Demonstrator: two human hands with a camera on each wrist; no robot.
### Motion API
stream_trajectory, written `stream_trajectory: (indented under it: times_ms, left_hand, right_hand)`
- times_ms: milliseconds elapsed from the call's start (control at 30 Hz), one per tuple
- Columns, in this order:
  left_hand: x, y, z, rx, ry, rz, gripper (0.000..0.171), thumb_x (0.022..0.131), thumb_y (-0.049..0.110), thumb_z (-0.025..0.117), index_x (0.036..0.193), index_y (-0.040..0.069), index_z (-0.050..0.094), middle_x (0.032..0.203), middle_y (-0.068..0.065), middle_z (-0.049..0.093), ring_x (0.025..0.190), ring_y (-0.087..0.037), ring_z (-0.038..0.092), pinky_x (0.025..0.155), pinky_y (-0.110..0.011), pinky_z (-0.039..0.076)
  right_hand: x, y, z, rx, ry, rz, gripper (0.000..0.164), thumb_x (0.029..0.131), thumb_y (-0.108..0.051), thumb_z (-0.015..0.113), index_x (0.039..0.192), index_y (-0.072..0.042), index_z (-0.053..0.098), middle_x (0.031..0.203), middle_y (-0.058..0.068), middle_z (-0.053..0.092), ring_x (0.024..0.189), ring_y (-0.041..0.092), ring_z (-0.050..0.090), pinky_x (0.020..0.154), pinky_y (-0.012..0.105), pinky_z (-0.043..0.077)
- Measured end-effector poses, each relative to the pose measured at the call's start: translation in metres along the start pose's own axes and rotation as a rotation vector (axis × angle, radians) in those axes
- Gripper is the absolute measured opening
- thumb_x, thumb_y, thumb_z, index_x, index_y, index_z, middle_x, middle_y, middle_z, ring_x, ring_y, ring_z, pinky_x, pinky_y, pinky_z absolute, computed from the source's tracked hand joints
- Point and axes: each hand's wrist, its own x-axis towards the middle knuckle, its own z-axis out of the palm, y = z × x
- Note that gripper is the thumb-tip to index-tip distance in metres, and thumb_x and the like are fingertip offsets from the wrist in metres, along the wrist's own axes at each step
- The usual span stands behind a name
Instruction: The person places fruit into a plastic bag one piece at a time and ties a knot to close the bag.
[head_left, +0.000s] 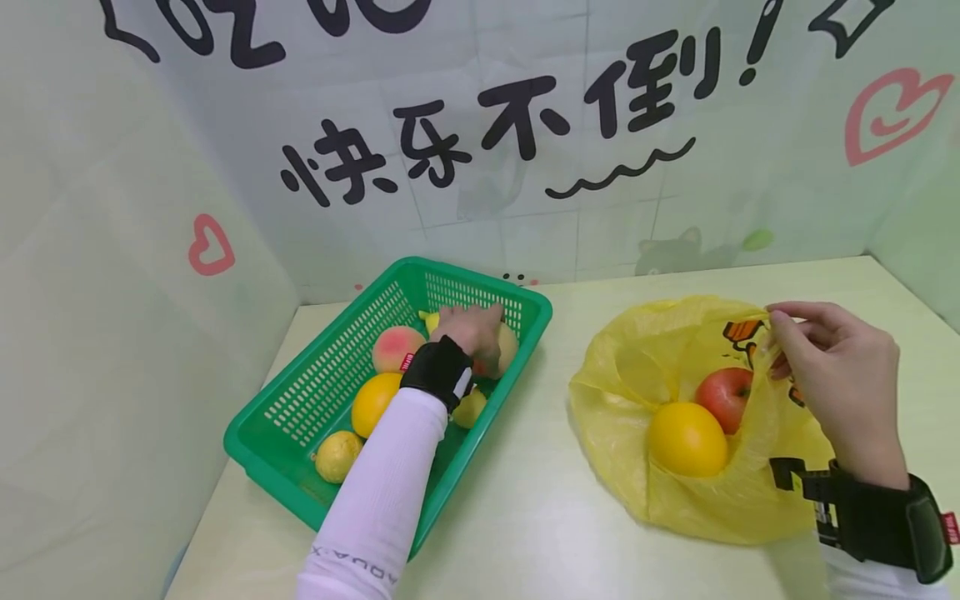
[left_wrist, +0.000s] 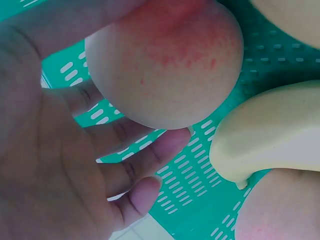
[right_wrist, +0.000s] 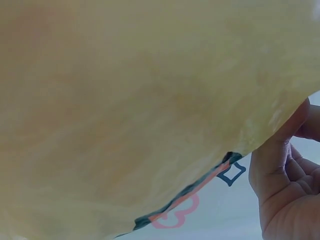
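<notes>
In the head view my left hand (head_left: 471, 329) is down inside the green basket (head_left: 247, 442). The left wrist view shows its thumb and curled fingers gripping a pale peach with a red blush (left_wrist: 170, 75). A banana (left_wrist: 270, 135) lies close by, with another peach (head_left: 396, 348) beyond it. At the right, my right hand (head_left: 843, 367) pinches the rim of a yellow plastic bag (head_left: 622, 467) between thumb and fingers, lifting that edge. Inside the bag an orange (head_left: 687, 440) touches a red apple (head_left: 726, 398). Yellow film fills most of the right wrist view.
Also in the basket are another orange (head_left: 375, 404), a small yellow fruit (head_left: 339, 456) and a yellowish fruit (head_left: 470, 408) partly behind the left wrist. Basket and bag stand apart on a pale table (head_left: 525, 517). A printed cloth wall (head_left: 510, 208) rises behind.
</notes>
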Motion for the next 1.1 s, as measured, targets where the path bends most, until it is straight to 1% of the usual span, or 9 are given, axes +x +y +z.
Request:
stream_trajectory:
  times_ms: [200,333,567,700,767,867,900,1000,1100]
  left_hand:
    - [0.003,-0.003,0.0,-0.018,0.016,0.007,0.068,0.077,0.027,0.084,0.134,0.016,0.047,0.12,-0.007,0.066,0.109,-0.027,0.056,0.108,-0.052,0.026]
    - [0.005,-0.005,-0.001,-0.046,0.023,0.006,0.067,0.076,0.026,0.084,0.133,0.016,0.05,0.12,-0.004,0.066,0.11,-0.024,0.056,0.111,-0.054,0.025]
    - [0.006,-0.009,-0.002,-0.084,0.018,-0.009,0.065,0.074,0.03,0.083,0.129,0.014,0.052,0.125,-0.005,0.063,0.116,-0.026,0.055,0.113,-0.058,0.026]
    - [0.006,-0.012,-0.002,-0.11,0.032,-0.023,0.063,0.078,0.037,0.078,0.129,0.013,0.051,0.124,-0.006,0.063,0.116,-0.03,0.056,0.114,-0.06,0.026]
    - [0.005,-0.014,-0.002,-0.124,0.039,-0.028,0.065,0.079,0.041,0.075,0.132,0.013,0.05,0.125,-0.008,0.061,0.117,-0.032,0.055,0.115,-0.061,0.026]
    - [0.003,-0.015,-0.004,-0.163,0.043,-0.046,0.069,0.08,0.046,0.073,0.135,0.012,0.048,0.127,-0.009,0.06,0.117,-0.033,0.055,0.112,-0.06,0.03]
    - [0.002,-0.016,-0.004,-0.18,0.045,-0.051,0.071,0.08,0.047,0.072,0.136,0.012,0.047,0.128,-0.009,0.059,0.117,-0.033,0.055,0.111,-0.059,0.033]
    - [-0.001,-0.017,-0.007,-0.238,0.062,-0.059,0.073,0.079,0.051,0.071,0.136,0.012,0.047,0.127,-0.01,0.058,0.112,-0.031,0.055,0.102,-0.053,0.042]
    - [-0.004,-0.016,-0.01,-0.278,0.082,-0.049,0.073,0.079,0.054,0.071,0.134,0.011,0.047,0.123,-0.011,0.059,0.107,-0.03,0.056,0.095,-0.048,0.046]
  right_hand:
    - [0.001,-0.001,0.0,0.005,0.0,-0.004,0.037,0.099,-0.03,0.057,0.12,0.0,0.063,0.062,-0.031,0.053,0.049,0.001,0.054,0.049,0.013,0.046]
    - [0.001,-0.001,0.0,0.008,-0.001,0.002,0.038,0.099,-0.03,0.057,0.12,0.0,0.063,0.063,-0.031,0.053,0.05,0.001,0.054,0.05,0.012,0.046]
    - [0.002,-0.001,0.001,0.013,-0.002,0.007,0.038,0.099,-0.03,0.057,0.12,0.001,0.063,0.064,-0.032,0.053,0.049,0.0,0.054,0.051,0.011,0.046]
    - [0.001,-0.001,0.001,0.016,-0.004,0.01,0.038,0.099,-0.031,0.057,0.12,0.001,0.063,0.064,-0.033,0.053,0.05,0.0,0.054,0.051,0.011,0.046]
    - [0.001,-0.001,0.0,0.019,-0.005,0.008,0.038,0.099,-0.031,0.058,0.12,0.001,0.063,0.063,-0.032,0.054,0.049,0.0,0.054,0.05,0.012,0.046]
    - [0.001,-0.002,0.0,0.018,-0.008,0.006,0.039,0.099,-0.031,0.057,0.12,0.001,0.063,0.063,-0.031,0.054,0.049,0.001,0.054,0.05,0.012,0.046]
    - [0.001,-0.002,0.0,0.015,-0.009,0.006,0.039,0.099,-0.031,0.057,0.12,0.001,0.063,0.062,-0.031,0.054,0.049,0.001,0.054,0.05,0.012,0.046]
    - [0.001,-0.001,-0.001,0.007,-0.009,0.007,0.038,0.099,-0.03,0.057,0.121,0.001,0.063,0.062,-0.031,0.053,0.049,0.001,0.054,0.049,0.013,0.046]
    - [0.001,-0.001,-0.001,-0.001,-0.006,0.013,0.038,0.099,-0.029,0.057,0.121,0.001,0.063,0.062,-0.031,0.053,0.049,0.001,0.053,0.049,0.013,0.045]
